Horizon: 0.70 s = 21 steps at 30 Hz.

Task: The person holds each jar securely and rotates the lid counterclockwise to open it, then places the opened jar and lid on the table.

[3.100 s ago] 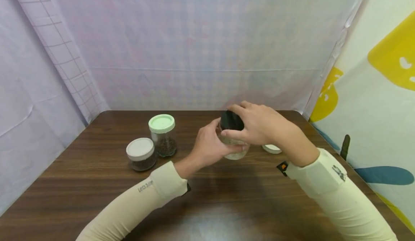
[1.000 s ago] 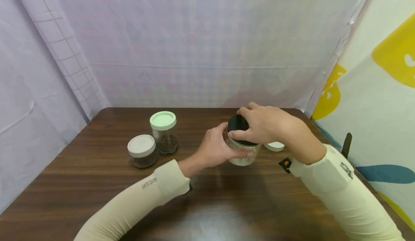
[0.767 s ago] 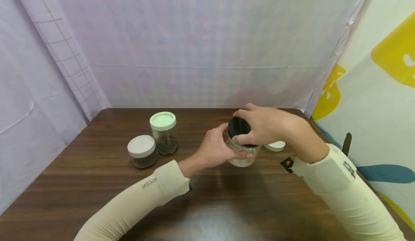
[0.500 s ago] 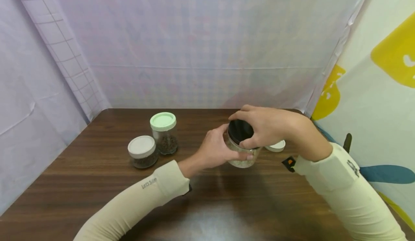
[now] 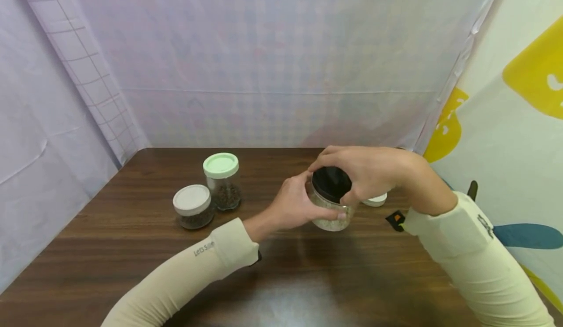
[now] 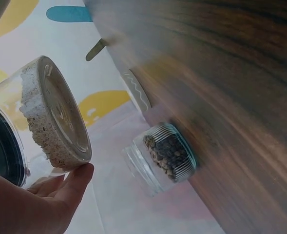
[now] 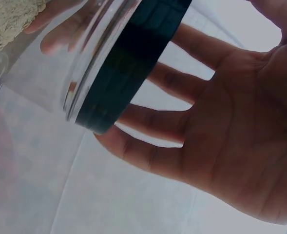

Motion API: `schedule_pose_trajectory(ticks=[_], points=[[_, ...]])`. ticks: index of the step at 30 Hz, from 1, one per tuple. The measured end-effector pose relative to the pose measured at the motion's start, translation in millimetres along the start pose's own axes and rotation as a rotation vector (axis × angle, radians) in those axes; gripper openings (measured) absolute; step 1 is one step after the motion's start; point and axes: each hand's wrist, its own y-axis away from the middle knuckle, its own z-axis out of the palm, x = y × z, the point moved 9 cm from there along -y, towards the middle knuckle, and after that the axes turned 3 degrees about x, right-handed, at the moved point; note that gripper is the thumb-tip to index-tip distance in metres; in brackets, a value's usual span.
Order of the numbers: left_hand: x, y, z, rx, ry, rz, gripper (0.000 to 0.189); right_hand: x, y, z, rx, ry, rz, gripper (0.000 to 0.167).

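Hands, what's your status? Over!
Left hand grips clear round jar of pale flakes above brown wood-grain table. Right hand grips round black lid. Nothing visibly in the way.

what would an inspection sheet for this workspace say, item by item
Surface: dark wood-grain table, glare near the front
Job's things: jar of pale flakes, held up off the table; black lid on its mouth
Clutter: squat white-lidded jar beside taller green-lidded jar; loose white lid; glass jar, no lid seen
Hands: left hand grips that flake-filled jar; right hand holds the black lid's rim
Cables: nothing seen
Surroundings: pale cloth behind, patterned cloth on the right
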Motion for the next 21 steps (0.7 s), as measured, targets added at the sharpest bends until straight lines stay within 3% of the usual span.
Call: schedule_pose_trajectory(ticks=[4,8,12,16,18,21], points=[[-2.8,0.8,2.2,-0.012,0.007,-0.011,0.078,0.9,0.2,2.0,-0.023,-0.032,-0.012,0.072],[-4.3,-0.7,1.3,0.006,-0.023,-0.018,0.076,3.9,0.6,-4.7,0.044,0.022,0.022,0.069],[-5.5,-2.2,0.6,0.020,-0.027,-0.024,0.076,8.9,0.7,-19.5,0.184,0.115,0.165,0.063],[-7.5,-2.0,0.8,0.023,-0.028,-0.036,0.076,12.9,2.0,-30.2,0.299,0.164,0.364,0.059],[-7.4,-2.3,2.6,0.015,-0.021,-0.033,0.076,14.9,3.1,-29.0,0.293,0.196,0.453,0.062],[-6.7,-1.7,4.2,0.010,-0.010,-0.032,0.082,17.9,2.9,-19.4,0.211,0.252,0.540,0.076]])
